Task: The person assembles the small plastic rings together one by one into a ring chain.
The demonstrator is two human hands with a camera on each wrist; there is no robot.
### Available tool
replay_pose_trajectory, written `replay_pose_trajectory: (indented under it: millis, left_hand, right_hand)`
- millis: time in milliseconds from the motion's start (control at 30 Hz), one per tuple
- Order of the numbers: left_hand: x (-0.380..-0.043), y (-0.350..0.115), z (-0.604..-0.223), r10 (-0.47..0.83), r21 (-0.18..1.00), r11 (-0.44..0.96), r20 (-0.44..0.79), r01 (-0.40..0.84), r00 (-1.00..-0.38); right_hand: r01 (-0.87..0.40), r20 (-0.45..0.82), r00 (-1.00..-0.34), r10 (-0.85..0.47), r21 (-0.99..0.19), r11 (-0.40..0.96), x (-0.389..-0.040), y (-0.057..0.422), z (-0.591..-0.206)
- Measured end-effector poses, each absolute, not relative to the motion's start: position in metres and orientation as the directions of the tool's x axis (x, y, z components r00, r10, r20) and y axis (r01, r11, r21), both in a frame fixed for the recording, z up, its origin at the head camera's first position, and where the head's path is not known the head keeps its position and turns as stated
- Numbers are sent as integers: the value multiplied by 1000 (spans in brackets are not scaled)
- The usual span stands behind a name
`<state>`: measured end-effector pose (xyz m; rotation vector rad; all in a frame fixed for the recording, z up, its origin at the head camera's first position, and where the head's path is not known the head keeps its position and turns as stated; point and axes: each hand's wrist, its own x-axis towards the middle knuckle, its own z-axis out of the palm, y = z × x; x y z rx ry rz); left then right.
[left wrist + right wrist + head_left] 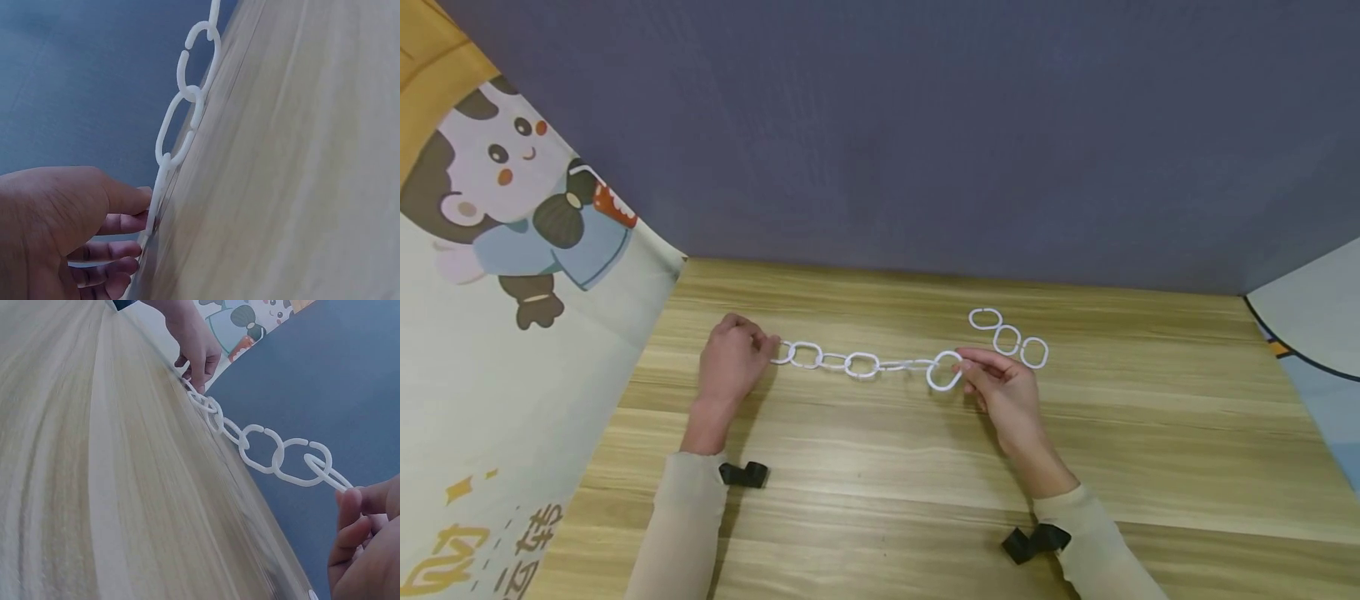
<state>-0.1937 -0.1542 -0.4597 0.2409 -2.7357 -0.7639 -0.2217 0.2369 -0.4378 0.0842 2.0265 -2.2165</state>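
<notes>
A chain of white plastic links [891, 367] stretches between both hands in the head view. My left hand [730, 358] pinches its left end link between thumb and fingertips; in the left wrist view that end link [156, 200] is seen nearly edge-on. My right hand [1009, 398] pinches the rightmost link [929, 375] between thumb and index finger. Small gaps show in several links [284, 476] in the right wrist view. Behind the right hand, three separate-looking white links [1047, 354] lie in a slanting row; I cannot tell whether they touch.
Under everything is a wood-grain table [850, 517]. A dark blue-grey panel [880, 150] rises along its back edge. To the left stands a wall with a cartoon figure [512, 183]. Black straps with small mounts [752, 475] sit at both wrists.
</notes>
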Motion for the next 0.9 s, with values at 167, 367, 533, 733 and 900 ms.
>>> replay_pose_trajectory:
  millis: [167, 367, 533, 733, 900]
  left_hand:
    - [-194, -156, -460, -221, 535, 840, 192, -86, -956]
    - [-194, -157, -459, -214, 570, 817, 155, -90, -964]
    - [-193, -159, -461, -206, 617, 784, 152, -70, -967]
    - [-193, -161, -462, -197, 657, 752, 139, -59, -970]
    - [-194, -161, -464, -186, 659, 751, 158, -37, -970]
  right_hand:
    - [157, -151, -986, -73, -985, -73, -222, 237, -437]
    - [170, -164, -982, -90, -984, -60, -222, 238, -438]
    - [175, -169, -981, -93, -983, -58, -220, 238, -439]
    - [181, -175, -980, -92, -982, -56, -217, 236, -439]
    - [172, -166, -982, -89, -983, -69, -213, 234, -438]
